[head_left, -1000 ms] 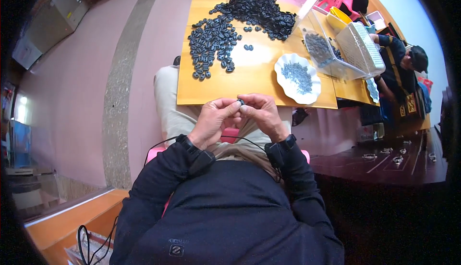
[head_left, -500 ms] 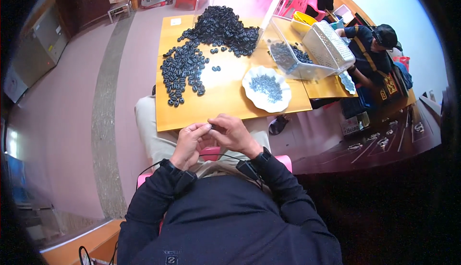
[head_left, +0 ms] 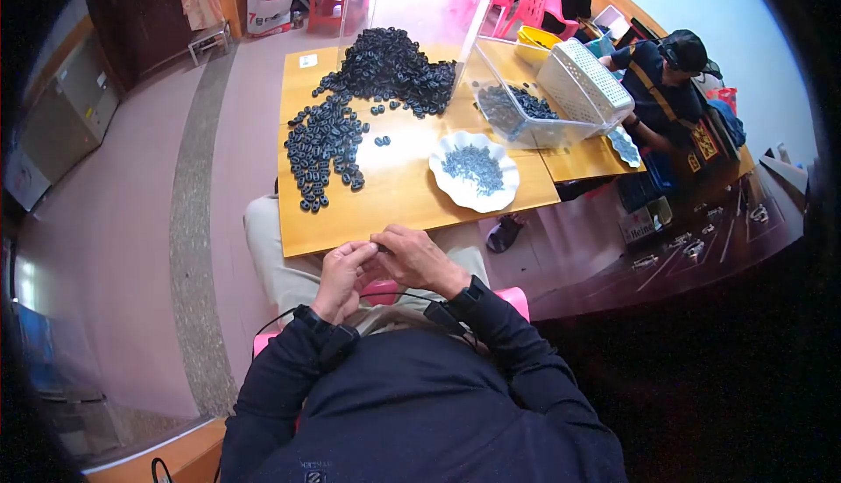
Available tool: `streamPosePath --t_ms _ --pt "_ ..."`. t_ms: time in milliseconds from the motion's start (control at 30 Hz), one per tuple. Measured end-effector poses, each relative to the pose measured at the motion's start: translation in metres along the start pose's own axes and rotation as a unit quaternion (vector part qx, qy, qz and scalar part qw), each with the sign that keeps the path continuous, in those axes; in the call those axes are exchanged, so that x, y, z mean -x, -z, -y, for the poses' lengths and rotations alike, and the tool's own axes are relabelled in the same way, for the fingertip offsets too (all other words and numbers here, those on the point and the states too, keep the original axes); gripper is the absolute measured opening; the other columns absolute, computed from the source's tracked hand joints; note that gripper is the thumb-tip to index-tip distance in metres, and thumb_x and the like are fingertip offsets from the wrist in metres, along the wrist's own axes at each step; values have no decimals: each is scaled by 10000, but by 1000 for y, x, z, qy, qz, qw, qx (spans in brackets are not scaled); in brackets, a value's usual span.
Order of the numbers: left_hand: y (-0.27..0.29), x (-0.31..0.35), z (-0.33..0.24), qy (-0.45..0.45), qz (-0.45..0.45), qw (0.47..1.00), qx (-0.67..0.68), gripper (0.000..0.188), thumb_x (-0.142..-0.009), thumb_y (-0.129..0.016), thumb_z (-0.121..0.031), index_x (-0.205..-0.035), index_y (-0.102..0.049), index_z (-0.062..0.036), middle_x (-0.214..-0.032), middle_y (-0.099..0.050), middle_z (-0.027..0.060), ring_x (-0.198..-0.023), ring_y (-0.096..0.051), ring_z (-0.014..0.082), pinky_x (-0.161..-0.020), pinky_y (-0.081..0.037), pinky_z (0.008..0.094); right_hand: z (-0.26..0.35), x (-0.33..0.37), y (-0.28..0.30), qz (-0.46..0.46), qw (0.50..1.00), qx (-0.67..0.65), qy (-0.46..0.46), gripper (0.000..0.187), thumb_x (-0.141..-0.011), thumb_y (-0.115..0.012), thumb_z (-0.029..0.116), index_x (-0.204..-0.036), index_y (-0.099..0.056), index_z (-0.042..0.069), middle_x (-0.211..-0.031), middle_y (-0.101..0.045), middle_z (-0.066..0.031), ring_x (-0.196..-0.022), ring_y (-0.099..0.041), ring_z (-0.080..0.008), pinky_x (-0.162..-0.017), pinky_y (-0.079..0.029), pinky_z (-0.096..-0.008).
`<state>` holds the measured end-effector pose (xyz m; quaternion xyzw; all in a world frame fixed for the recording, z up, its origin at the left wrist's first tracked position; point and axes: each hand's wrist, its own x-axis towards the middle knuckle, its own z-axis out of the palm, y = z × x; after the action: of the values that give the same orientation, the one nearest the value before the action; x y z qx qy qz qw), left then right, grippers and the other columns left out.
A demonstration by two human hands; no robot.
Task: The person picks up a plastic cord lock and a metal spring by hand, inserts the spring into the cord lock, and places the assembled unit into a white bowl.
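1. Over the last second, the right hand (head_left: 416,260) rolls so that more of its back faces the camera; the left hand (head_left: 337,280) stays opposite it, their fingertips meeting.
2. The view also swings, taking in more of the room, but the black pieces (head_left: 320,150) spread on the counter (head_left: 385,211) keep the same layout, as does the white scalloped dish (head_left: 457,200) of small greyish bits (head_left: 475,168). This suggests that the work remains on one item, turned or pressed in place, with nothing new fetched.
3. That item, a small dark piece (head_left: 382,248), sits between the fingertips, above the lap and just off the counter's near edge.
4. Both hands are narrow, thumbs and fingers pinched together, seemingly on this one piece; how firmly, I cannot tell.
5. The fingers cover most of the piece, so which way it points and how its long axis runs cannot be told; the right hand's turn hides more of it than a second ago.
6. The spread black pieces look oval, many with two openings, and their long axes lie in mixed directions.
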<state>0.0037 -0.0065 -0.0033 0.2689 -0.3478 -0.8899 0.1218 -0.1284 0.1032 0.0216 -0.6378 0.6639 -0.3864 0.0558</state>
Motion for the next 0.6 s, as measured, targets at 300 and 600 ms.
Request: streamPosePath --t_ms 300,600 --pt "-4 3 -4 9 -5 1000 -21 102 -918 -591 -129 -956 -619 -39 -886 -648 44 -794 -635 152 -754 -540 297 -2 0 -1 2 1000 -9 9 166 -827 -590 68 -976 -595 -5 -845 -596 -177 -808 -607 -360 -700 -499 -420" --pt "-4 4 -4 3 3 1000 -14 101 -923 -596 -138 -961 -617 -47 -883 -648 40 -795 -633 139 -748 -537 285 -3 0 -1 -11 999 -34 -7 187 -817 -609 67 -991 -602 -2 -846 -607 -173 -786 -619 -350 -689 -507 -398"
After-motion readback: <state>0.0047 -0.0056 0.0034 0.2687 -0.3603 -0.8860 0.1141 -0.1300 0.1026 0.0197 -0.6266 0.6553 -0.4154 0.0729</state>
